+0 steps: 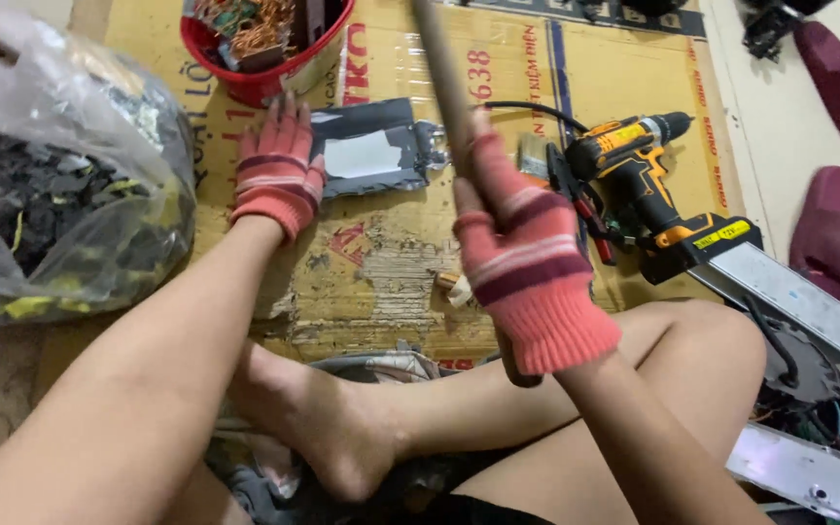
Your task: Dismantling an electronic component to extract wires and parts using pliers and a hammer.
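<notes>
My left hand (277,170), in a pink striped glove, lies flat on the cardboard (381,282) and presses the left edge of a flat grey metal part (371,148). Wearing the same kind of glove, my right hand (522,253) is closed around a long wooden handle (441,73) raised above that part. The handle runs from the top of the view down past my wrist; its upper end is out of view. My bare legs are crossed below.
A red bowl (264,86) with copper scraps stands behind my left hand. A clear bag (60,165) of dark scrap fills the left. A yellow-black cordless drill (648,185), red-handled pliers (590,219) and grey metal casings (789,297) lie right. Maroon slippers (833,233) sit far right.
</notes>
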